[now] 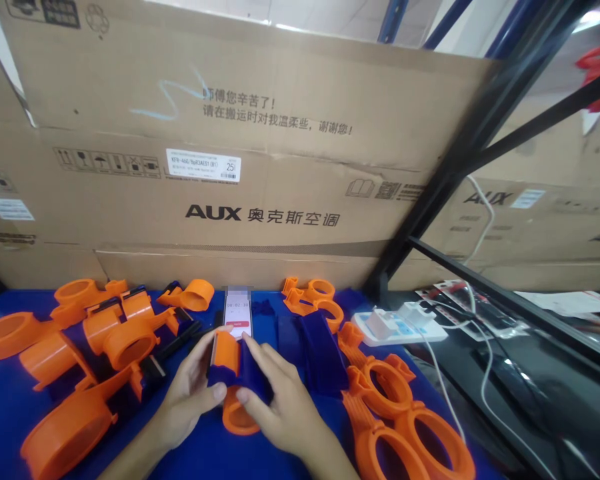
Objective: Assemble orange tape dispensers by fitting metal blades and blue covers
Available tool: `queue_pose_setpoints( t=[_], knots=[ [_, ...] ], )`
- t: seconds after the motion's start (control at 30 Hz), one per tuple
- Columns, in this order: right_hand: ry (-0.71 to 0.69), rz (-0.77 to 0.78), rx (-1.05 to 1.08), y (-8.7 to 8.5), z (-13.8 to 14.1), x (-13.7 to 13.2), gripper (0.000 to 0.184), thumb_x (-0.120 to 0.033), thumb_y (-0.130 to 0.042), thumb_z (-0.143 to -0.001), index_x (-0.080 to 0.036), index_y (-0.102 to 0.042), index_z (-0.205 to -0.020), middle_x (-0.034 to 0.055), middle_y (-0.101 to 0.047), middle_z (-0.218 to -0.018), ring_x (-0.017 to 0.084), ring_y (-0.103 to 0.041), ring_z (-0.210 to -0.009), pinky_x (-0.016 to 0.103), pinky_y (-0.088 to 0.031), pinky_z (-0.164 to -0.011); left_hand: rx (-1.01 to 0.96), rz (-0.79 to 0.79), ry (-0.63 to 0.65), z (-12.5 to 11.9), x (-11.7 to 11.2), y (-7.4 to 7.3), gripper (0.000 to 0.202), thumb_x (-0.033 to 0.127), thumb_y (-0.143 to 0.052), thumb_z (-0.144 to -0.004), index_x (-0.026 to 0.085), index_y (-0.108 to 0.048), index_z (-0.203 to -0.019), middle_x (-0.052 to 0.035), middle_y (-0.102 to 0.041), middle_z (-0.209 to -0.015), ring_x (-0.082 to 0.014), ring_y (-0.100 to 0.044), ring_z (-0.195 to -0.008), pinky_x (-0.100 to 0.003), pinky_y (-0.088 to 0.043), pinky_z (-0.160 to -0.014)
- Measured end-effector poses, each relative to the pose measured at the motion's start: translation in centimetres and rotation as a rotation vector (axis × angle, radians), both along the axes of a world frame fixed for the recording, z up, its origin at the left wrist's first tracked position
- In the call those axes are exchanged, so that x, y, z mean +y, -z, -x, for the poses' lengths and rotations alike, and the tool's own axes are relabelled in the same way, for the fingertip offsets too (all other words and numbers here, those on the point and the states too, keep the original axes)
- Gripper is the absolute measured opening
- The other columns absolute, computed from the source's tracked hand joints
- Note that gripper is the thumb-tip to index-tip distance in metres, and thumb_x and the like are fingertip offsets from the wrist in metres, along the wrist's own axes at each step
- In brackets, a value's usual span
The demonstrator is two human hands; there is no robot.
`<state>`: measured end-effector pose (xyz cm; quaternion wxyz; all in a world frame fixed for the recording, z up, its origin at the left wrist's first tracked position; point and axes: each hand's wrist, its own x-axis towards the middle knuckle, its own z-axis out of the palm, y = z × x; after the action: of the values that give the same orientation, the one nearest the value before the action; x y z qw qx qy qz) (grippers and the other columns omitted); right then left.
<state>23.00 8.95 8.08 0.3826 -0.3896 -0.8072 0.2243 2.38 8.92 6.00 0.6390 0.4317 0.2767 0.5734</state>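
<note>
Both my hands hold one assembly low in the middle of the view: an orange plastic ring part (229, 357) joined with a dark blue plastic block (250, 377). My left hand (190, 393) wraps its left side, thumb pressed on the front. From the right, my right hand (280, 400) covers the blue block, fingers curled over its top. An orange ring (237, 417) shows beneath the hands on the blue table surface (5, 413).
A phone (238, 313) with a lit screen lies just beyond the hands. Several orange ring parts (105, 333) spread left, more orange rings (390, 407) right, dark blue blocks (320, 353) between. A white power strip (395, 327) with cables sits right. AUX cardboard boxes (260, 167) stand behind.
</note>
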Motion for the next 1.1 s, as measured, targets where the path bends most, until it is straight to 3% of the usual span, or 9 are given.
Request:
queue_pose_setpoints(
  t=[0.23,0.4,0.57,0.7,0.83,0.97,1.03,1.1],
  knots=[
    [0.016,-0.044,0.007,0.4,-0.2,-0.2,0.074,-0.049,-0.063,-0.095,-0.026,-0.035,-0.160,0.0090,-0.068,-0.114,0.026,-0.067,-0.099,0.038,-0.057,-0.087,0.047,-0.075,0.074,0.7,0.1,-0.4,0.076,0.024,-0.087,-0.076,0.032,-0.059,-0.146,-0.0072,-0.052,-0.159,-0.0387,-0.029,-0.154,-0.044,-0.039,-0.120],
    [-0.013,-0.048,0.009,0.4,-0.3,-0.4,0.077,-0.048,-0.062,-0.094,-0.027,-0.032,-0.162,0.0104,-0.067,-0.124,0.028,-0.067,-0.108,0.040,-0.057,-0.090,0.016,-0.087,0.043,1.0,0.0,1.2,0.073,0.023,-0.086,-0.077,0.032,-0.060,-0.145,-0.0089,-0.056,-0.155,-0.0382,-0.042,-0.147,-0.043,-0.043,-0.117],
    [-0.008,-0.029,-0.046,-0.1,-0.4,-0.4,0.078,-0.048,-0.061,-0.095,-0.025,-0.030,-0.162,0.0115,-0.068,-0.123,0.030,-0.067,-0.110,0.041,-0.058,-0.087,-0.003,-0.085,0.072,1.2,0.3,2.5,0.075,0.024,-0.084,-0.078,0.030,-0.057,-0.148,-0.0100,-0.053,-0.158,-0.0393,-0.038,-0.150,-0.046,-0.041,-0.119],
    [0.000,-0.054,-0.086,-0.1,-0.3,-0.7,0.075,-0.048,-0.060,-0.095,-0.025,-0.033,-0.161,0.0105,-0.070,-0.120,0.029,-0.069,-0.106,0.039,-0.060,-0.081,-0.019,-0.055,0.105,1.2,0.2,2.4,0.081,0.028,-0.084,-0.078,0.033,-0.050,-0.152,-0.0105,-0.051,-0.159,-0.0419,-0.038,-0.149,-0.052,-0.040,-0.118],
    [0.084,-0.224,-0.056,0.9,-0.1,-1.0,0.078,-0.055,-0.063,-0.093,-0.022,-0.037,-0.158,0.0132,-0.068,-0.124,0.030,-0.069,-0.109,0.040,-0.059,-0.085,0.012,-0.036,0.132,1.2,-0.3,1.6,0.088,0.035,-0.086,-0.076,0.035,-0.045,-0.154,-0.0082,-0.041,-0.166,-0.0406,-0.030,-0.153,-0.053,-0.030,-0.123],
    [0.133,-0.484,-0.091,1.5,-0.2,-0.8,0.084,-0.060,-0.069,-0.087,-0.017,-0.044,-0.155,0.0157,-0.069,-0.118,0.030,-0.069,-0.101,0.041,-0.056,-0.083,0.063,-0.158,0.131,1.2,-0.1,1.3,0.101,0.051,-0.088,-0.069,0.032,-0.042,-0.156,-0.0107,-0.033,-0.169,-0.0436,-0.028,-0.153,-0.055,-0.029,-0.123],
    [0.158,-0.611,-0.159,1.4,-0.2,-0.5,0.078,-0.058,-0.070,-0.088,-0.020,-0.049,-0.152,0.0158,-0.068,-0.115,0.029,-0.068,-0.096,0.042,-0.054,-0.080,0.121,-0.204,0.074,1.1,0.1,1.4,0.099,0.055,-0.088,-0.067,0.031,-0.045,-0.153,-0.0127,-0.039,-0.166,-0.0450,-0.037,-0.149,-0.056,-0.036,-0.120],
    [0.188,-0.707,-0.206,1.4,-0.1,-0.3,0.064,-0.052,-0.068,-0.093,-0.025,-0.053,-0.149,0.0150,-0.067,-0.114,0.028,-0.067,-0.093,0.042,-0.052,-0.078,0.229,-0.229,-0.018,0.9,0.1,1.4,0.084,0.048,-0.089,-0.069,0.031,-0.053,-0.144,-0.0125,-0.053,-0.156,-0.0428,-0.049,-0.142,-0.052,-0.043,-0.115]
  ],
)
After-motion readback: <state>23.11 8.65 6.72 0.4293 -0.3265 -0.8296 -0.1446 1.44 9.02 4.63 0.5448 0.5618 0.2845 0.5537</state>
